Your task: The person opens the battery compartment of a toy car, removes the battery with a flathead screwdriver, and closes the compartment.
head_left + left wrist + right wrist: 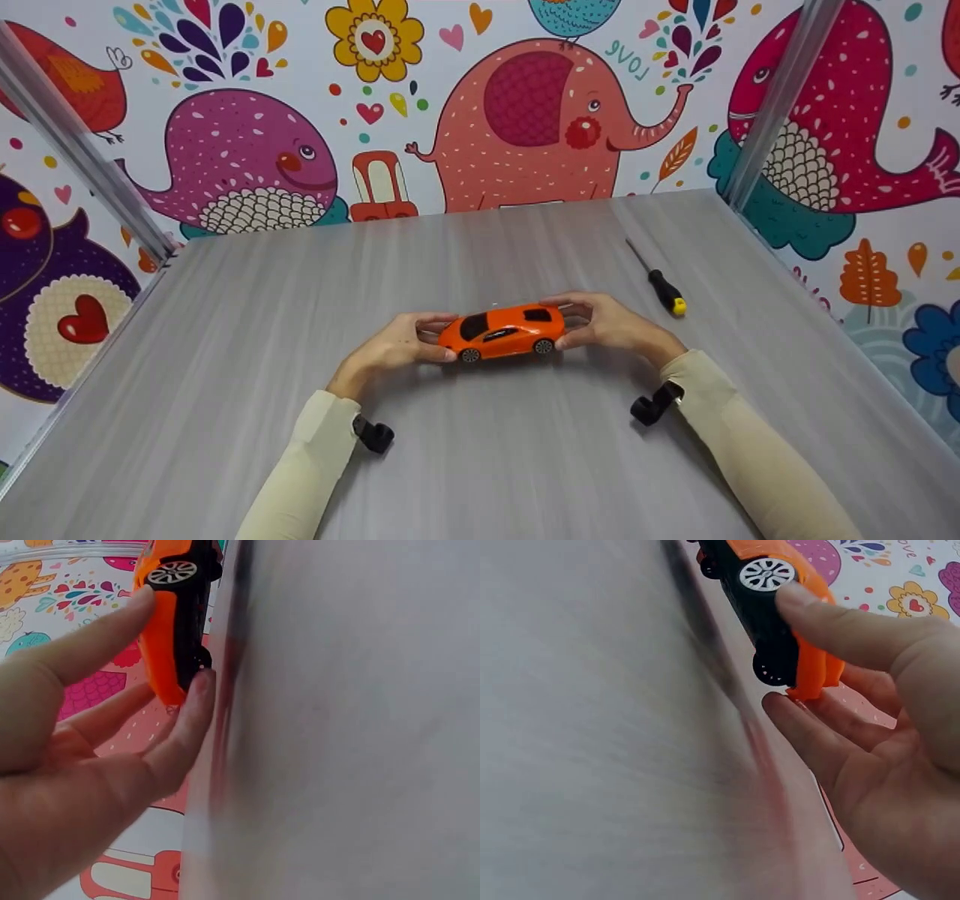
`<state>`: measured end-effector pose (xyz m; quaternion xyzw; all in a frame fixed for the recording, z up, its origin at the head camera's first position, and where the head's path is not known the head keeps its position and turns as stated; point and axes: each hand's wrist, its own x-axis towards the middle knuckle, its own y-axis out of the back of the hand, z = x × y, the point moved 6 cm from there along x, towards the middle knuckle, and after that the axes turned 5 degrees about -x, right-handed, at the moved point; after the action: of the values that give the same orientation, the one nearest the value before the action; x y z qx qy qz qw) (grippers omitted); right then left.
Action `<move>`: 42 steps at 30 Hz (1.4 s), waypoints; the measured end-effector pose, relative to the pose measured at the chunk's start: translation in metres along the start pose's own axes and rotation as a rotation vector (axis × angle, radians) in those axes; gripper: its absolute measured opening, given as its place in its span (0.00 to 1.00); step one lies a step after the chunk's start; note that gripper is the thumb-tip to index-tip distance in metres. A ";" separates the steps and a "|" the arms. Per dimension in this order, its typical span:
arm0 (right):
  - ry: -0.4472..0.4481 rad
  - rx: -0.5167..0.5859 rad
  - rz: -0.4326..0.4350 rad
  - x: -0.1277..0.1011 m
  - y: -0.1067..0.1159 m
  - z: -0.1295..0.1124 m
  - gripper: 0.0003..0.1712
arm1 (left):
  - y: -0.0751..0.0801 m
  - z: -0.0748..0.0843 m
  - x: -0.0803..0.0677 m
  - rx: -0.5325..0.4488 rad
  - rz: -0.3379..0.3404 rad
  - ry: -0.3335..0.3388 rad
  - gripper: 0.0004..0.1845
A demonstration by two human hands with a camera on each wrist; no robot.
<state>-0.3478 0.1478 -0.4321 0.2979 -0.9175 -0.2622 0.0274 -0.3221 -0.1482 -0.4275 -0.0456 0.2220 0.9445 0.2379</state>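
An orange toy sports car (504, 333) with black windows stands in the middle of the grey table (225, 360), its wheels at the surface. My left hand (435, 343) pinches its left end between thumb and fingers. My right hand (576, 327) pinches the other end the same way. In the left wrist view the thumb (112, 634) lies on the car (171, 622) near a silver wheel and a finger touches its tip. The right wrist view shows my thumb (832, 619) over the car's (776, 596) orange end, with fingers beneath.
A screwdriver (661, 286) with a black handle and yellow cap lies on the table to the right of my right hand. Walls with bright cartoon animals (525, 120) close in the back and sides, with metal rails (772, 105) in the corners.
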 end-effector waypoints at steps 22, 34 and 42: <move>0.034 0.196 0.093 0.002 -0.001 -0.002 0.33 | -0.001 0.004 -0.004 -0.138 -0.041 -0.045 0.34; -0.014 0.188 0.231 0.006 -0.011 -0.009 0.40 | 0.000 0.002 -0.005 -0.214 -0.050 -0.068 0.32; -0.018 0.288 0.327 0.007 -0.010 -0.007 0.32 | 0.001 0.004 -0.004 -0.291 0.012 -0.044 0.28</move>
<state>-0.3468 0.1337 -0.4320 0.1435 -0.9818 -0.1229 0.0185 -0.3193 -0.1490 -0.4226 -0.0577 0.0778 0.9688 0.2281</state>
